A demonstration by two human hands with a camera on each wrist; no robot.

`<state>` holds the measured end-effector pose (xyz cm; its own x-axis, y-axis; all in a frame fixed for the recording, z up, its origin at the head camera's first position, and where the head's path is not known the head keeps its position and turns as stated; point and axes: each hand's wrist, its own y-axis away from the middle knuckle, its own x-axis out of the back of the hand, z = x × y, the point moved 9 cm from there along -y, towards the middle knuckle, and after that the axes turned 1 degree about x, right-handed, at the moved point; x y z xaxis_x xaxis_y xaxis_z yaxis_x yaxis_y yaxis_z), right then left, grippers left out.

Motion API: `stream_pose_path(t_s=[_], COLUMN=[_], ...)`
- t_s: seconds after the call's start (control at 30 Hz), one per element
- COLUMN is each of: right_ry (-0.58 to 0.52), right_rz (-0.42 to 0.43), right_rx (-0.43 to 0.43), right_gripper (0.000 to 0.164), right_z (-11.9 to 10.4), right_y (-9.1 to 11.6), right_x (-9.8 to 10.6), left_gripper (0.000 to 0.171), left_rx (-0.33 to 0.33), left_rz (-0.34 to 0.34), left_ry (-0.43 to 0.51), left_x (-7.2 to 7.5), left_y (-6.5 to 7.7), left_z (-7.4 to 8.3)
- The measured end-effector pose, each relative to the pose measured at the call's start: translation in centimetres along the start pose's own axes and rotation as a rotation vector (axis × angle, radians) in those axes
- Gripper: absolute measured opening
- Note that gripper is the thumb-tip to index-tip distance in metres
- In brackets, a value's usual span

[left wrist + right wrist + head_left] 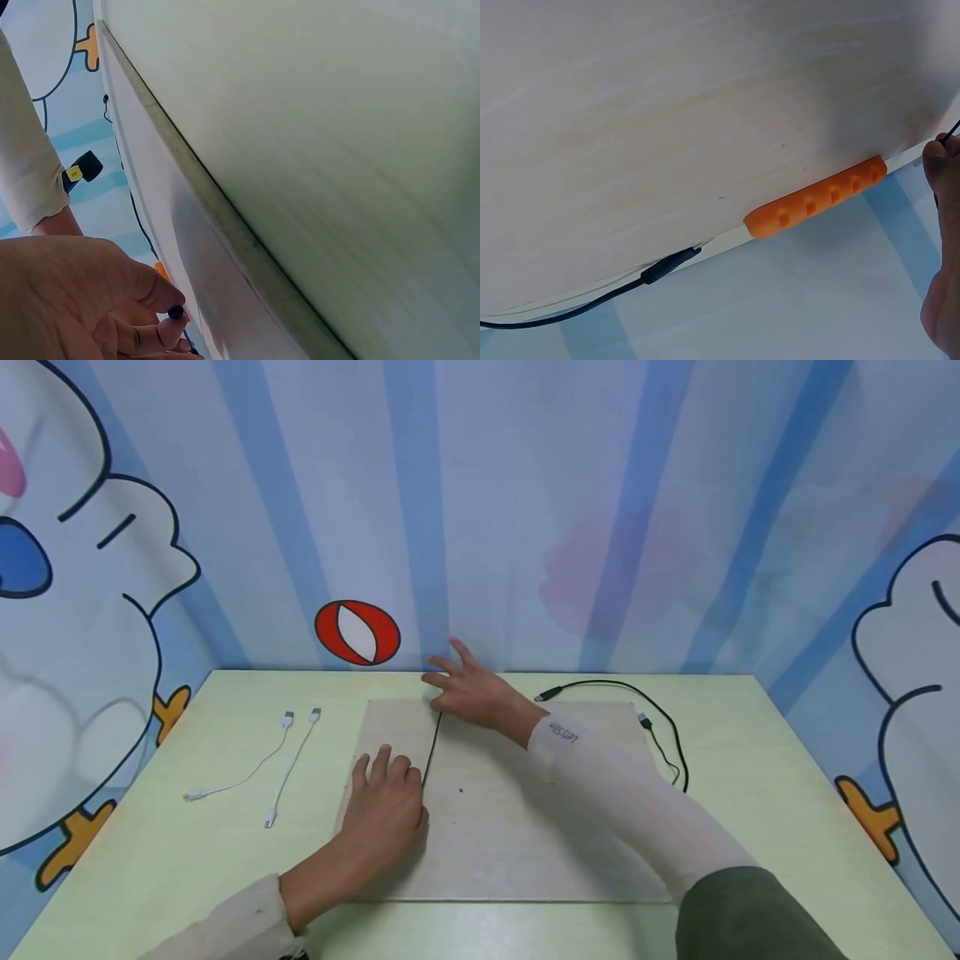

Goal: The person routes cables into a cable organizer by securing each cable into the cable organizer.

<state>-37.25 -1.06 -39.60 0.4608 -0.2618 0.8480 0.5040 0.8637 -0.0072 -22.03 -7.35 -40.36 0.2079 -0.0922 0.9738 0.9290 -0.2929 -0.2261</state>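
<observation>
A thin black cable [431, 748] stretches between my two hands above a pale wooden board [555, 852]. My left hand [386, 810], over the board's left part, pinches the cable's black end [175, 311] between thumb and finger. Farther back, near the table's far edge, my right hand [476, 692] pinches the cable's other part [949, 135] with some fingers spread. An orange dimpled bar [817, 198] lies by the board's far edge in the right wrist view; in the head view my right hand and arm hide it.
Two white USB cables [281, 777] lie left of the board on the pale table [750, 827]. A longer black cable [667, 710] curves around the board's back right corner, with a black USB plug [645, 722] beside it. A printed backdrop [495, 527] stands behind the table.
</observation>
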Motion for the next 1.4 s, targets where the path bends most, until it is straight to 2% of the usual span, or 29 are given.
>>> stream_pose_path(t_s=[0.3, 0.63, 0.9, 1.2, 1.4], right_ry=[0.011, 0.006, 0.037, 0.032, 0.034], right_rz=[-0.002, 0.008, 0.019, 0.015, 0.012], right_rx=[-0.01, -0.015, -0.022, -0.027, -0.035], right_gripper=[0.033, 0.029, 0.024, 0.02, 0.022], right_z=[0.5, 1.3, 1.9, 2.4, 2.8], right_y=[0.5, 1.5, 2.0, 2.4, 2.8], right_x=[-0.1, -0.3, -0.6, -0.6, -0.7], left_gripper=[0.027, 0.023, 0.022, 0.022, 0.024], left_rx=[0.018, 0.01, -0.02, -0.017, -0.013], left_rz=[-0.007, -0.017, 0.017, 0.02, -0.008], left_ry=[0.007, -0.027, -0.041, -0.029, -0.015], left_x=[-0.2, -0.5, -0.6, -0.2, -0.4], left_y=[-0.5, -1.0, -1.3, -1.9, -2.5], left_z=[0.8, 1.4, 2.1, 3.0, 3.5])
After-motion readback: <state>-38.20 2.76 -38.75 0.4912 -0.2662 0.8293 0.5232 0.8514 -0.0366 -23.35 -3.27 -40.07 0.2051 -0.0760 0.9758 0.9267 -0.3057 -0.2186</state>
